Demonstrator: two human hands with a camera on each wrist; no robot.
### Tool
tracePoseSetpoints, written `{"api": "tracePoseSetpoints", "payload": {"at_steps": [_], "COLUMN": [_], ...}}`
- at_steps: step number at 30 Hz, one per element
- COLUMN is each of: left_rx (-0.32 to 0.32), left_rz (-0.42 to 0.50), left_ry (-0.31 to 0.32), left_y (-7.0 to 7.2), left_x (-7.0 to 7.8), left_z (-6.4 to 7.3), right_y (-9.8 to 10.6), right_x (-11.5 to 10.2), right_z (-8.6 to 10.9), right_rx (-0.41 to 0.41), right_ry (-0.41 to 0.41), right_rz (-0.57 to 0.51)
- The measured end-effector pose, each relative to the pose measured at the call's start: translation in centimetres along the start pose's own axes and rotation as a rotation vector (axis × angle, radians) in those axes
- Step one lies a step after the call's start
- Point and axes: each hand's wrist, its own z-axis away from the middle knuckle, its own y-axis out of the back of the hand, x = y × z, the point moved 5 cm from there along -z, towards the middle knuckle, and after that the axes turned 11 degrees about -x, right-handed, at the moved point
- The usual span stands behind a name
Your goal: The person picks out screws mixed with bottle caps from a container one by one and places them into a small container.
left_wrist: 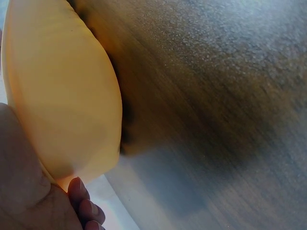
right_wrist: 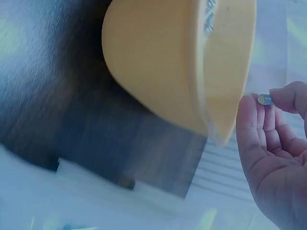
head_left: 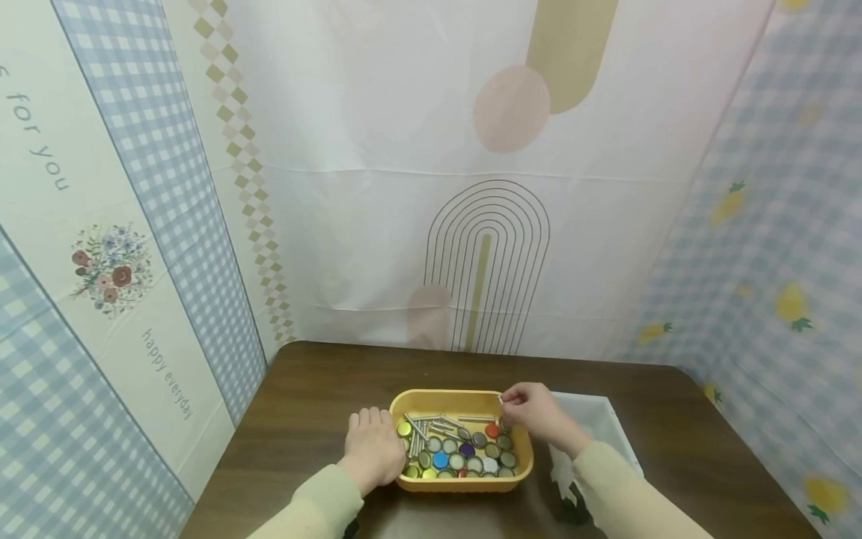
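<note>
A yellow plastic tray [head_left: 465,485] holds silver metal rods [head_left: 441,427] and many bottle caps [head_left: 456,460] in several colours. My left hand [head_left: 373,445] grips the tray's left rim, with its fingers [left_wrist: 88,206] bent near the outer corner and the thumb hidden in the head view. Above the tray's far right corner, my right hand [head_left: 535,408] pinches a short silver metal rod [right_wrist: 265,99] between thumb and fingertips. In the right wrist view the rod's round end faces the camera.
A white bin [head_left: 592,412] stands just right of the tray, partly behind my right forearm. Beside that forearm, a white piece with dark patches [head_left: 566,486] shows. Everything stands on a dark wooden table [head_left: 323,382], with a printed cloth [head_left: 377,247] hanging behind it.
</note>
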Motion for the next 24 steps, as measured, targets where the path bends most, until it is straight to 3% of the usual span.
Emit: {"api": "tracePoseSetpoints", "payload": {"at_steps": [4,10,14,24], "left_rx": [0.006,0.013,0.019,0.012], "left_rz": [0.012,0.012,0.009,0.009], "left_ry": [-0.003,-0.007,-0.01,0.001], "left_y": [-0.1,-0.1,0.0,-0.2], "left_x": [0.0,-0.1,-0.1,-0.1], "left_z": [-0.1,0.0,0.0,-0.2], "right_y": [1.8,4.5,5.9,6.9], "right_x": [0.8,2.2,3.2,5.4], "right_z": [1.0,3.0,4.0,4.8], "right_rx": [0.034,0.062,0.086,0.114], "right_ry": [-0.043,-0.023,-0.037,-0.102], "right_rz": [-0.018,-0.075,-0.053,0.003]}}
